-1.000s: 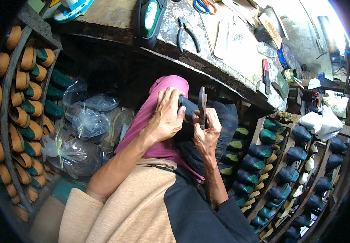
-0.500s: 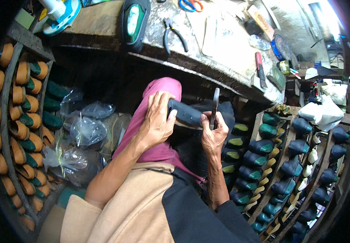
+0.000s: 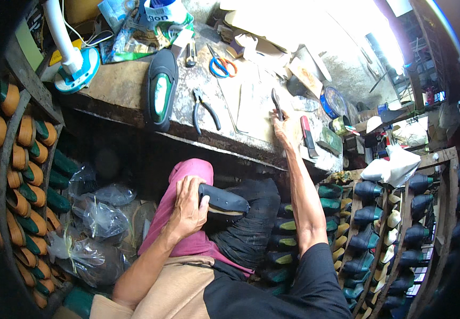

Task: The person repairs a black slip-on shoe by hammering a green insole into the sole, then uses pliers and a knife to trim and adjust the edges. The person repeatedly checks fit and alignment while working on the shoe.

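Note:
My left hand is wrapped around one end of a dark shoe. The shoe lies on its side across my lap, its pale underside edge partly showing. My right hand is stretched out over the workbench, closed around a slim dark metal tool whose exact kind I cannot make out. Just right of that hand lies a red-and-black cutter knife. To its left are a long thin metal rod and black-handled pliers.
Another dark shoe stands on the bench beside scissors and a lamp base. Racks of tan shoes rise at left, dark shoes on lasts at right. Plastic bags sit beside my left leg.
My right hand has gone from beside the shoe up and forward over the bench, carrying the metal tool. My left hand still grips the shoe on my lap. The view has shifted toward the bench.

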### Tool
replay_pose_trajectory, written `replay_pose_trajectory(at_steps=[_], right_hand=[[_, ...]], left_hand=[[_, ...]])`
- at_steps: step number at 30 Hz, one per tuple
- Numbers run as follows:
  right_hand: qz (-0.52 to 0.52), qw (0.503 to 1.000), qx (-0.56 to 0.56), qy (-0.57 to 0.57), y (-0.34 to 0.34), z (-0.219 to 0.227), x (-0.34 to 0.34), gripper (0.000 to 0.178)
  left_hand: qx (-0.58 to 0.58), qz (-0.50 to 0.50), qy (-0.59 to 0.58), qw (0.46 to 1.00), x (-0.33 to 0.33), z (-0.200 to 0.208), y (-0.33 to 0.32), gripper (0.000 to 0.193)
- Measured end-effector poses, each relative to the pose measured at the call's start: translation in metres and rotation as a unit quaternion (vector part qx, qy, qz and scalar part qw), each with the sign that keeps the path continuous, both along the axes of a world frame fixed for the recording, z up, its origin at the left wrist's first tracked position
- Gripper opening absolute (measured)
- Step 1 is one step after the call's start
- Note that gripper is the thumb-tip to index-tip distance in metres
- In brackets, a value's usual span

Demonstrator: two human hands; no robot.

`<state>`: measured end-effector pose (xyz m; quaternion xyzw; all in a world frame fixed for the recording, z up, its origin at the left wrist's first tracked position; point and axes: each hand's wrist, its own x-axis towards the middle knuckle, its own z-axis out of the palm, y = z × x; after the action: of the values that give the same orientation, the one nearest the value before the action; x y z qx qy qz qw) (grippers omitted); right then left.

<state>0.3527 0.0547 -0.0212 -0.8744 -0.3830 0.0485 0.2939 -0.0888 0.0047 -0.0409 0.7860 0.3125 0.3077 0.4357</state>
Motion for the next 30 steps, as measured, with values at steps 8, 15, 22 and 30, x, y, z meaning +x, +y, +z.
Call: replay_pose_trajectory(at_steps=[8, 15, 22, 30], right_hand=[[0.135, 0.953, -0.06, -0.265, 0.007, -0.007, 0.007, 0.045], [0.123, 0.962, -0.074, -0.233, -0.015, 0.017, -0.058, 0.026], [0.094, 0.903, 0.073, 0.412, -0.13, 0.041, -0.252, 0.017], [-0.024, 0.877, 0.149, 0.457, -0.146, 0.012, -0.31, 0.013]], left_hand=[[-0.013, 0.005, 0.009, 1.0, -0.002, 0.002, 0.007, 0.043], [-0.006, 0.007, 0.006, 1.0, 0.001, 0.003, 0.002, 0.045], [-0.016, 0.001, 0.026, 1.0, 0.003, 0.003, -0.001, 0.043], [0.0, 0.003, 0.016, 1.0, 0.005, 0.002, -0.008, 0.044]])
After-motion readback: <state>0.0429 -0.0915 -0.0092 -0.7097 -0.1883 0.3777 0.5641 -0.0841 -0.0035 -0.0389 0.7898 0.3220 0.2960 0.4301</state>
